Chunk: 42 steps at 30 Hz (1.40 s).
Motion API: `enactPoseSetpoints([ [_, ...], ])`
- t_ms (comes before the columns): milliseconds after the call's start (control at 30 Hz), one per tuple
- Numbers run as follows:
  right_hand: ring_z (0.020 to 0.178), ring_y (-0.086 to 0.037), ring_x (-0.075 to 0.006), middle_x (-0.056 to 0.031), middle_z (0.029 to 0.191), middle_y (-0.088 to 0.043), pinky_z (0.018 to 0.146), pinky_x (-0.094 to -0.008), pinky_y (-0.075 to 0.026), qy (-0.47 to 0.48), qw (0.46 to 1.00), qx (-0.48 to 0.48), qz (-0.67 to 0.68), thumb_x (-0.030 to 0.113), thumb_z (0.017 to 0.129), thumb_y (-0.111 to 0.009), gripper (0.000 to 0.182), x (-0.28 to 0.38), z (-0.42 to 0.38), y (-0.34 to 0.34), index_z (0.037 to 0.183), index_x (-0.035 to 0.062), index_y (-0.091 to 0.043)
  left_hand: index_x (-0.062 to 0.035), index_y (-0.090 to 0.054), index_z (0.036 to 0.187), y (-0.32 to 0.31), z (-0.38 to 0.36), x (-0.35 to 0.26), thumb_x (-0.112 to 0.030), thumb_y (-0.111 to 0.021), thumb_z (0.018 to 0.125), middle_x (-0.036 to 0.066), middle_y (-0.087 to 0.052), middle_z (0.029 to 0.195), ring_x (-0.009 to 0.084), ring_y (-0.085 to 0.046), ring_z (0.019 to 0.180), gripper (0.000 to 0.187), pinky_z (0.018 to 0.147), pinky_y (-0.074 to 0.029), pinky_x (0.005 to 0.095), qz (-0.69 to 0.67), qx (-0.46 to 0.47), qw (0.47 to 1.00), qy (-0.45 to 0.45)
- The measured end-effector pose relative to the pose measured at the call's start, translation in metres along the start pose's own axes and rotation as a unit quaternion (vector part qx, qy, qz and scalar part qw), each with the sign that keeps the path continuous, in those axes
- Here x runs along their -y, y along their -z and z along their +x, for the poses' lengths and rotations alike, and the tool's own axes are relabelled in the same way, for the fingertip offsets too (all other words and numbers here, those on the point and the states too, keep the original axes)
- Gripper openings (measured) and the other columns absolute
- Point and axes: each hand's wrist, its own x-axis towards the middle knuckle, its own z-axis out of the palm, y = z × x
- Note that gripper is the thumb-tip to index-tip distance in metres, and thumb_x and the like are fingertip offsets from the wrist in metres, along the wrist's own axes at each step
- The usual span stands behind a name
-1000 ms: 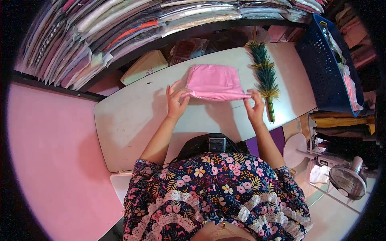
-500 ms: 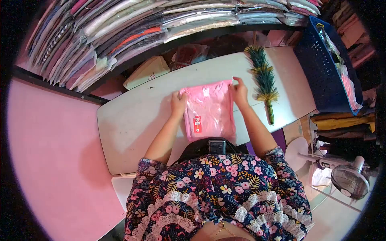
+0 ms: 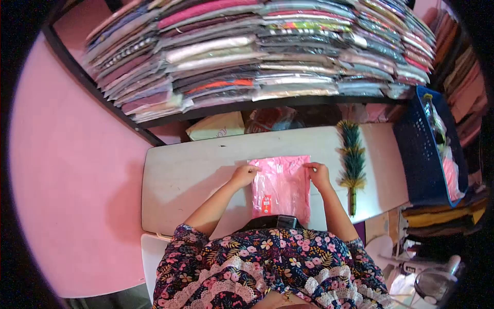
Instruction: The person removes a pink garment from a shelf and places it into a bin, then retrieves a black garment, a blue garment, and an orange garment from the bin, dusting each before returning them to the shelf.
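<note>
A folded pink garment in a clear plastic bag (image 3: 282, 188) lies on the white table (image 3: 188, 185) in front of my body. A red size sticker with an S (image 3: 266, 204) shows at its lower left. My left hand (image 3: 244, 176) pinches the bag's upper left edge. At the upper right corner, my right hand (image 3: 319, 175) has its thumb and fingers closed on the plastic. The lower end of the bag reaches the black pouch (image 3: 267, 222) at my waist.
Right of the bag lies a green and yellow feathery duster (image 3: 352, 159). A dark blue basket (image 3: 422, 149) with wrapped items stands at the table's right end. Behind, a shelf holds stacks of bagged garments (image 3: 216, 51). A small fan (image 3: 435, 283) is at lower right.
My view has tilted up, showing more of the shelf. Both hands have stayed at the bag's upper sides; the right fingers, partly raised before, now pinch its corner.
</note>
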Motion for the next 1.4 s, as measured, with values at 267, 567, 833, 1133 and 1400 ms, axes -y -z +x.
enactPoseSetpoints([
  [267, 0.081, -0.064, -0.0145, -0.0104, 0.091, -0.069, 0.072, -0.0257, -0.050, 0.018, 0.988, 0.080, 0.133, 0.000, 0.081, -0.053, 0.030, 0.096, -0.004, 0.035, 0.108, -0.0005, -0.065, -0.0069, -0.055, 0.126, 0.082, -0.067, -0.064, -0.015, -0.049, 0.089, -0.003, -0.056, 0.080, 0.0078, -0.050, 0.072, 0.038, 0.068, -0.043, 0.0225, -0.206, 0.069, 0.976, 0.000],
  [567, 0.126, -0.040, -0.0373, -0.0236, 0.135, -0.039, 0.106, -0.0469, -0.029, 0.427, 0.901, -0.068, -0.020, 0.016, 0.077, -0.069, 0.060, 0.224, 0.007, 0.061, 0.131, 0.0054, -0.046, -0.0002, -0.034, 0.137, 0.149, -0.118, -0.148, -0.007, -0.065, 0.080, 0.014, -0.041, 0.135, 0.0228, -0.045, 0.121, 0.066, 0.095, -0.041, 0.0360, -0.325, -0.151, 0.885, -0.298],
  [833, 0.129, -0.035, -0.0332, -0.0159, 0.142, -0.025, 0.102, -0.0669, -0.018, 0.564, 0.704, -0.316, -0.292, 0.041, 0.067, -0.073, 0.070, 0.299, 0.053, 0.107, 0.131, 0.0402, -0.046, 0.0027, -0.018, 0.142, 0.165, -0.119, -0.231, -0.014, -0.076, 0.070, 0.026, -0.026, 0.139, 0.0408, -0.030, 0.130, 0.094, 0.106, -0.029, 0.0423, 0.227, -0.470, 0.711, -0.470],
  [1133, 0.132, -0.020, -0.0412, -0.0293, 0.135, -0.022, 0.110, -0.0575, -0.007, 0.611, 0.584, -0.397, -0.358, 0.028, 0.060, -0.080, 0.072, 0.416, 0.103, 0.208, 0.127, 0.0246, -0.054, 0.0020, -0.013, 0.143, 0.241, -0.093, -0.343, -0.019, -0.068, 0.076, 0.038, -0.015, 0.136, 0.0500, -0.039, 0.119, 0.089, 0.088, -0.045, 0.0466, 0.302, -0.559, 0.586, -0.502],
  [1400, 0.134, -0.020, -0.0453, -0.0281, 0.143, -0.015, 0.109, -0.0592, -0.014, 0.626, 0.545, -0.446, -0.334, 0.026, 0.065, -0.077, 0.072, 0.460, 0.184, 0.272, 0.131, 0.0256, -0.049, -0.0015, -0.012, 0.144, 0.294, -0.036, -0.444, -0.012, -0.068, 0.071, 0.037, -0.015, 0.135, 0.0520, -0.052, 0.099, 0.093, 0.079, -0.050, 0.0482, 0.322, -0.577, 0.548, -0.513],
])
